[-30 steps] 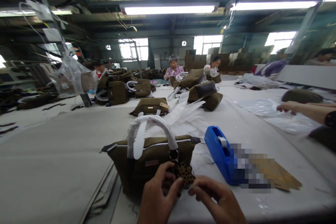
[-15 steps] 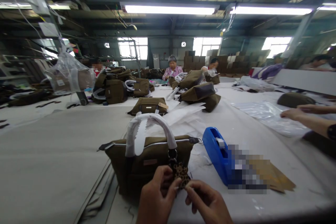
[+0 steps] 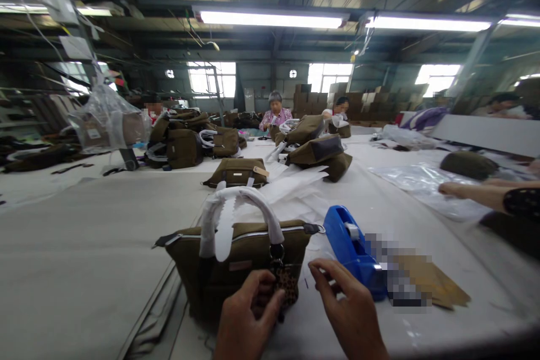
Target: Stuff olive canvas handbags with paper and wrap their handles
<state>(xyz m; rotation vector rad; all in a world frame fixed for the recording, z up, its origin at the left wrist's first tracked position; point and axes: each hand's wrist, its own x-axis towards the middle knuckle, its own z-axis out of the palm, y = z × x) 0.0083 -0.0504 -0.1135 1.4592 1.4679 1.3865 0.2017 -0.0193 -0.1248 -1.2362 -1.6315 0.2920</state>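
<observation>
An olive-brown handbag (image 3: 248,287) stands upright on the table, its arched handles (image 3: 276,225) wrapped in white. From a ring at its right handle hangs a leopard-print charm (image 3: 287,287). My left hand (image 3: 251,309) has its fingers closed on the charm's left side. Just right of the charm, my right hand (image 3: 346,298) is raised with thumb and forefinger pinched. A faint clear edge runs from the charm toward those fingertips; what they hold is too thin to make out. Beside that hand sits a blue tape dispenser (image 3: 343,230).
Brown paper tags (image 3: 434,281) lie right of the dispenser. Behind the handbag are another bag (image 3: 236,171), white sheets (image 3: 295,183) and piled bags (image 3: 316,149). A co-worker's arm (image 3: 476,194) reaches over clear plastic (image 3: 417,183) at right. Flat grey sheets (image 3: 156,315) lie at left.
My right hand has moved away from the charm, rightward and slightly up. My left hand stays at the charm. The co-worker's arm at right has shifted left.
</observation>
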